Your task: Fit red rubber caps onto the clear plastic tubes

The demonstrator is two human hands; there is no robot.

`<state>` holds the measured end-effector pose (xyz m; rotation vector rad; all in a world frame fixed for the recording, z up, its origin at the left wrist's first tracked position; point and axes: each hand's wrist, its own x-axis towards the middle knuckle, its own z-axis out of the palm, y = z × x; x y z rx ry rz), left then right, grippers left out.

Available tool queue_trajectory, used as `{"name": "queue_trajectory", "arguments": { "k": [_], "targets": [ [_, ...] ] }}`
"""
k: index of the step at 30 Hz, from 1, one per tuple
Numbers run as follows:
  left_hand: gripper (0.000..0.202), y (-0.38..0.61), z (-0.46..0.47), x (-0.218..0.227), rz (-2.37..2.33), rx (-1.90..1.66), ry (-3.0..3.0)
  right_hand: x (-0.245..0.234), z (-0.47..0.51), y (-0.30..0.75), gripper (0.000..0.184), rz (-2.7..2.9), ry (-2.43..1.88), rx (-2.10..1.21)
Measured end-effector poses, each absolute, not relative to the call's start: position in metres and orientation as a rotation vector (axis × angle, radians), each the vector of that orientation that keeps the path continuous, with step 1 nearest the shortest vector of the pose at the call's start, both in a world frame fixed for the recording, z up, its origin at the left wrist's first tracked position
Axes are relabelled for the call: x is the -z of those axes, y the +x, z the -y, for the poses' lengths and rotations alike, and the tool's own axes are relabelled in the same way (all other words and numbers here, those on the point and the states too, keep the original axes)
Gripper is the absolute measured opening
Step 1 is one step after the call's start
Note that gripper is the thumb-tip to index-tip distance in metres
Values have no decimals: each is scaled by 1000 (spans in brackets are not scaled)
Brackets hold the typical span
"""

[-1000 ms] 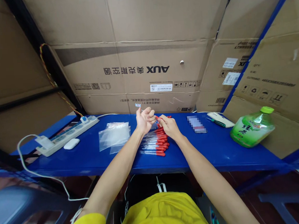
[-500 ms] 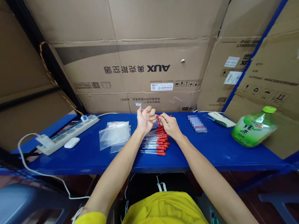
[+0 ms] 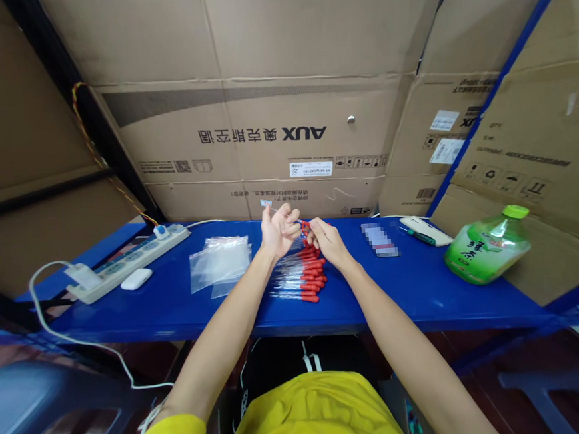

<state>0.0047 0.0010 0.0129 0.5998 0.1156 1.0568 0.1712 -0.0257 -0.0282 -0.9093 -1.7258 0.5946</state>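
Observation:
My left hand [image 3: 279, 232], palm turned up and fingers curled, holds the thin clear tube of a dropper. At the dropper's red bulb [image 3: 304, 224], my right hand [image 3: 327, 242] has its fingers closed in a pinch, partly hiding the bulb. Below both hands lies a pile of droppers [image 3: 294, 278] with clear tubes pointing left and red bulbs pointing right. Left of the pile, close to my left forearm, are several clear plastic bags [image 3: 220, 261] in a loose stack.
A white power strip [image 3: 132, 259] and a small white case [image 3: 136, 278] lie on the blue table [image 3: 177, 319] at left. To the right are a phone [image 3: 380, 240], a green-handled tool [image 3: 418, 235] and a large green tea bottle [image 3: 487, 248]. Cardboard [image 3: 254, 146] walls the back.
My right hand's fingers have shifted slightly on the red bulb end. My left hand keeps its hold with its fingers a little moved. The whole view has drifted slightly.

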Motion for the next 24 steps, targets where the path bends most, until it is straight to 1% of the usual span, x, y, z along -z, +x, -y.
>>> {"name": "queue_trajectory", "arguments": {
  "k": [4, 9, 15, 20, 24],
  "targets": [
    [49, 3, -2, -14, -114, -1035, 587, 28, 24, 169, 52, 1650, -861, -741],
    [47, 0, -3, -16, -114, -1022, 607, 27, 23, 165, 48, 1624, -812, -852],
    [47, -3, -4, -16, -97, -1018, 601, 27, 25, 166, 39, 1645, -784, -813],
    [47, -2, -5, -15, -120, -1007, 556, 26, 29, 167, 34, 1682, -803, -716],
    [45, 0, -5, -14, -85, -1016, 564, 25, 31, 167, 34, 1693, -818, -680]
  ]
}}
